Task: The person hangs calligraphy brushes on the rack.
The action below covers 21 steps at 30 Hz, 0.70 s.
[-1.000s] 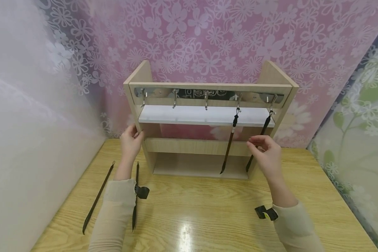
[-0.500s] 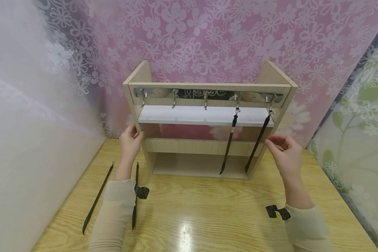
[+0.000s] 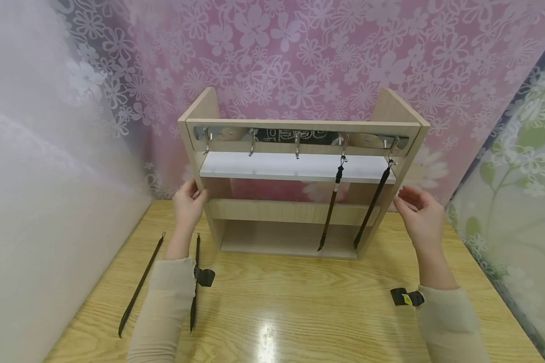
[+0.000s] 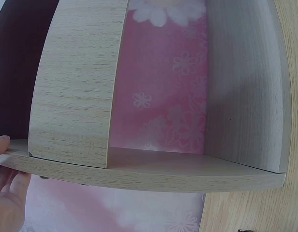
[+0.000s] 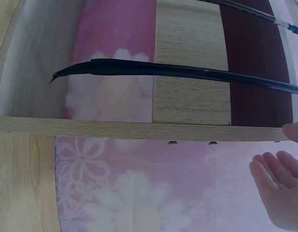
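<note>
My left hand (image 3: 189, 204) pinches the left side panel of a light wooden shelf (image 3: 286, 210); in the left wrist view the thumb (image 4: 1, 145) lies on the inner side and the fingers are outside. My right hand (image 3: 421, 214) is by the right side panel, its thumb at the front edge and its fingers (image 5: 274, 171) apart from the outer face. Two calligraphy brushes hang tip down from the hook rail (image 3: 231, 133): a brown-handled brush (image 3: 330, 209) and a black brush (image 3: 373, 206) at the far right.
Two more dark brushes lie on the wooden table (image 3: 290, 297): one brush (image 3: 141, 287) at far left, another brush (image 3: 193, 307) partly behind the left sleeve. Three hooks to the left, such as the middle hook (image 3: 297, 145), carry nothing. A flowered pink cloth (image 3: 295, 60) hangs behind.
My right hand has moved right, from in front of the black hanging brush to the right side panel. My left hand stays on the left panel. The hanging brushes look nearly still.
</note>
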Tool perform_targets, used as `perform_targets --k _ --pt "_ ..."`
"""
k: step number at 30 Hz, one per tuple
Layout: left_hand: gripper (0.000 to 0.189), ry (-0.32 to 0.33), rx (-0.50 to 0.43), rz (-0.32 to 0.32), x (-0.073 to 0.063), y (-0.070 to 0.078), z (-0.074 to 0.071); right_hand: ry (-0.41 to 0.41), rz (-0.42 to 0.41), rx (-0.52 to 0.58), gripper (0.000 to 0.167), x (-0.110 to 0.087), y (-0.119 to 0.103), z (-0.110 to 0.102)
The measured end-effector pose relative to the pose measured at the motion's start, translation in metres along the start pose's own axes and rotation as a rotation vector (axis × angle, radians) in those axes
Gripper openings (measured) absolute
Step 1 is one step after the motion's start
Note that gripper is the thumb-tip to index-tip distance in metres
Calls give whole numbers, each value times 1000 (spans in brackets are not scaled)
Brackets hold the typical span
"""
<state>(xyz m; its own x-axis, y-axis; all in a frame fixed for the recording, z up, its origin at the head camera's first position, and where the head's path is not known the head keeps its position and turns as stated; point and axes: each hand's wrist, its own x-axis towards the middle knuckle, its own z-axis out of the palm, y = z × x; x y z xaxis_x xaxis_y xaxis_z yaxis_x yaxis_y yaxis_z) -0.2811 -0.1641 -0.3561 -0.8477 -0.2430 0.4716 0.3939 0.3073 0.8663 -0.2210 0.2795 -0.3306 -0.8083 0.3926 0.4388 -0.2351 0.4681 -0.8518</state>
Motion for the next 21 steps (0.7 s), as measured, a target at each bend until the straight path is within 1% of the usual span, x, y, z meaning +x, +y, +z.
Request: perform_targets --k 4,7,10,14,16,21 --pt "34 -4 -5 -3 0 0 0 -56 -9 -5 37 4 3 4" --pt "34 -2 2 -5 1 0 0 -67 -7 9 37 7 5 9" --pt "33 -1 2 -4 1 0 -1 -52 13 38 37 10 4 15" --pt "33 -2 -4 -4 1 -1 0 -20 18 49 34 13 5 21" --pt "33 -6 -9 -7 1 -1 0 6 5 50 33 13 6 23" --pt "33 -8 -24 -9 1 -2 -1 77 -35 99 30 16 7 29"
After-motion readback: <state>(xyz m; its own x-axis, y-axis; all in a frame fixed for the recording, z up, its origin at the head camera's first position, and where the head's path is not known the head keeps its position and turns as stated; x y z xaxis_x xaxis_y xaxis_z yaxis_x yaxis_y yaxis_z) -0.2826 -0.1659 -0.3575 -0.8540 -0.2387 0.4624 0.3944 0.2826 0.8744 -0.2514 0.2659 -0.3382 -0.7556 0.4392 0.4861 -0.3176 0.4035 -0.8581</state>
